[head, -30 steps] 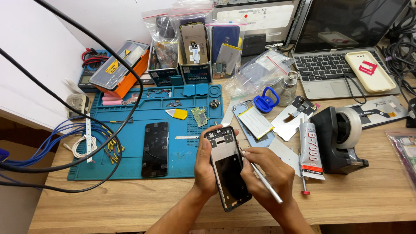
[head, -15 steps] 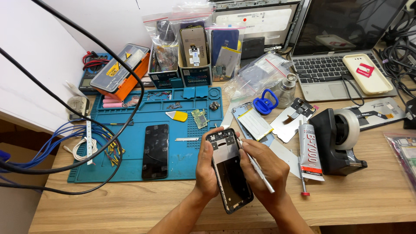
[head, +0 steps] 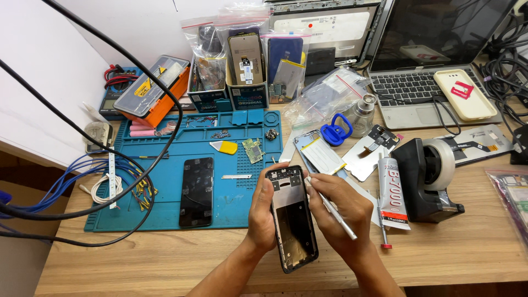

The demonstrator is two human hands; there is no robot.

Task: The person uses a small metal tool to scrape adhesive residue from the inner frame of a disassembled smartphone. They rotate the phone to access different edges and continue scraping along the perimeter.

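My left hand [head: 260, 215] grips an opened phone frame [head: 293, 219], black-edged with a bare metal inside, held upright over the wooden desk. In my right hand [head: 341, 215] is a thin silver metal tool [head: 333, 209], pen-like; its tip rests at the frame's upper right edge. A black phone screen [head: 196, 191] lies flat on the blue repair mat [head: 165, 214] to the left. On the mat sit a small green circuit board [head: 253, 149] and a yellow pry pick [head: 226, 147].
A glue tube [head: 391, 191] and black tape dispenser [head: 429, 179] stand right of my hands. A blue suction cup [head: 333, 132], phone back parts, bagged spares, an orange parts box [head: 149, 91] and a laptop [head: 429, 82] fill the back. Black cables [head: 110, 181] cross the left.
Both hands with the phone frame have risen slightly toward the mat. The silver tool's tip has shifted up to the frame's upper right edge.
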